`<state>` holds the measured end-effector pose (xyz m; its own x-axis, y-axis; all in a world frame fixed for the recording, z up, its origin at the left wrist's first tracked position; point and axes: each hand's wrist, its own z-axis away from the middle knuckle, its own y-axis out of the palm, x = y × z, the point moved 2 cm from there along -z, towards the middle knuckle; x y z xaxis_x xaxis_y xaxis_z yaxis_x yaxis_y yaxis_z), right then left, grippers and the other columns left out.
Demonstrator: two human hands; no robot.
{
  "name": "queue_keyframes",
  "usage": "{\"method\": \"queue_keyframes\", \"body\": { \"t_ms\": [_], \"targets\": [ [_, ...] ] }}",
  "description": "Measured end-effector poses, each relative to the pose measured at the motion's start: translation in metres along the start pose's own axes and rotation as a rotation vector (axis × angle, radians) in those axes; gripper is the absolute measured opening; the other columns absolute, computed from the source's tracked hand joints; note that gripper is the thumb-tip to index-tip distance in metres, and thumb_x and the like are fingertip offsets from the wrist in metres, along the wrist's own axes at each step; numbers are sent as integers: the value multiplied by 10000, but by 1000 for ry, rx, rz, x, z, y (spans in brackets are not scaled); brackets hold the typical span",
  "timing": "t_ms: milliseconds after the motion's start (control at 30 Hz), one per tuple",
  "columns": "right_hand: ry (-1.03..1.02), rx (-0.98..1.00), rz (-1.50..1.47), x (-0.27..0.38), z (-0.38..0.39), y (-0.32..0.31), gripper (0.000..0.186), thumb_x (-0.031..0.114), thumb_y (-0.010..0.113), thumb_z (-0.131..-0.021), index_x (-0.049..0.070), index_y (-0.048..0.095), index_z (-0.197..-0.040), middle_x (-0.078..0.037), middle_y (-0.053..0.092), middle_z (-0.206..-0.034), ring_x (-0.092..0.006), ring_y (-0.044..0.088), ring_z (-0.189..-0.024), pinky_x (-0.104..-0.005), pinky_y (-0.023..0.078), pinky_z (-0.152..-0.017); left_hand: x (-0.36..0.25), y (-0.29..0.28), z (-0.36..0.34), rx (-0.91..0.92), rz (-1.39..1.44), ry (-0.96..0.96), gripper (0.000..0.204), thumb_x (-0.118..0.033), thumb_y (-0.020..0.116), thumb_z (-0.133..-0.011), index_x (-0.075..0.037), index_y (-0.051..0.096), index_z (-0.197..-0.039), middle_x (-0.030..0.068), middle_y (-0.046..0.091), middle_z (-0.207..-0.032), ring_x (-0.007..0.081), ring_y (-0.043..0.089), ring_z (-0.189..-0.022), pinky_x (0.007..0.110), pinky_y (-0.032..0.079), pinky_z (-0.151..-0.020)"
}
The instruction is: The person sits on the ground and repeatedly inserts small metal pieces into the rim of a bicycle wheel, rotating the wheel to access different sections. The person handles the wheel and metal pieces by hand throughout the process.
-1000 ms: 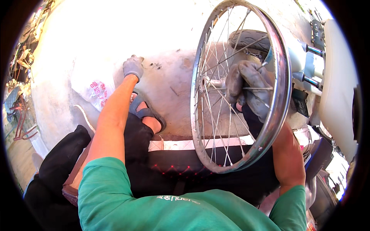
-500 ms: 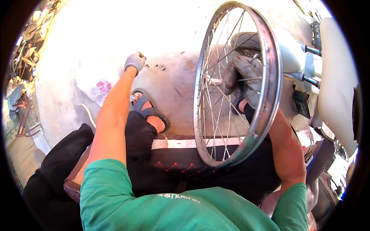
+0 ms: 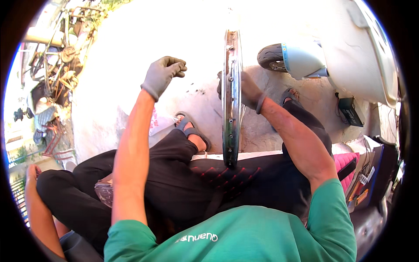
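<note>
A spoked metal bicycle wheel rim [image 3: 231,126] stands upright before me, seen nearly edge-on, its lower edge at my lap. My right hand [image 3: 251,91], in a dark grey glove, is closed around the wheel's middle from the right side; the rim hides part of its fingers. Left of the wheel and apart from it, my left hand [image 3: 162,75] hangs in the air in a grey glove. Its thumb and fingers are drawn together in a pinch, and whatever lies between them is too small to make out.
A pale scooter [image 3: 305,59] with a black tyre [image 3: 271,57] stands at the far right, near a dark box [image 3: 351,112]. Scrap parts [image 3: 65,54] lie heaped at the far left. Another person's knee [image 3: 56,185] is close on my left. A plastic bag [image 3: 160,123] lies by my foot.
The wheel has turned from a slanted side view to nearly edge-on, with my right hand still on it. My left hand has moved nearer the wheel, its fist loosened into a pinch.
</note>
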<state>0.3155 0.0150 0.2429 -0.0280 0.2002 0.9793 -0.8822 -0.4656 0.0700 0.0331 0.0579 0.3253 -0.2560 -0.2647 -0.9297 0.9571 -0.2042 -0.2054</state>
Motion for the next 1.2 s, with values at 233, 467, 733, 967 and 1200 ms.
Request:
{"method": "queue_keyframes", "body": {
  "t_ms": [233, 467, 733, 967, 1200],
  "targets": [
    [-22, -71, -88, 12, 31, 3, 296, 245, 522, -1081, 10, 648, -1209, -87, 734, -940, -162, 720, -804, -302, 571, -678, -78, 76, 91, -71, 281, 314, 161, -64, 669, -1011, 16, 728, -1137, 148, 713, -1313, 198, 696, -1154, 330, 568, -1030],
    [-21, -64, -297, -1, 32, 4, 347, 311, 582, -1064, 26, 605, -1259, -102, 735, -956, -190, 729, -810, -313, 568, -659, -106, 105, 78, 79, 213, 446, 189, -18, 655, -1002, 27, 728, -1170, 159, 624, -1440, 191, 637, -1241, 326, 542, -1058],
    [-4, -144, -188, 22, 31, 22, 378, 323, 564, -1059, -1, 727, -953, -8, 666, -763, -83, 603, -676, -287, 489, -599, -103, 115, 53, 40, -479, 533, 166, -77, 700, -942, -15, 786, -1070, 133, 618, -1436, 230, 609, -1290, 356, 545, -1051],
    [-8, -137, -41, 33, 27, 29, 477, 401, 505, -1093, 8, 705, -912, -26, 616, -651, -115, 597, -569, -301, 479, -542, -102, 112, 53, 6, -509, 599, 139, -105, 736, -892, -11, 781, -985, 173, 636, -1417, 325, 601, -1290, 415, 485, -1100],
    [32, -141, -44, 42, 27, 25, 491, 402, 485, -1096, -1, 709, -930, -45, 651, -681, -122, 612, -578, -303, 506, -559, -101, 120, 53, -77, -570, 621, 106, -65, 724, -919, -13, 768, -1000, 103, 679, -1380, 264, 623, -1272, 375, 540, -1035]
  ]
}}
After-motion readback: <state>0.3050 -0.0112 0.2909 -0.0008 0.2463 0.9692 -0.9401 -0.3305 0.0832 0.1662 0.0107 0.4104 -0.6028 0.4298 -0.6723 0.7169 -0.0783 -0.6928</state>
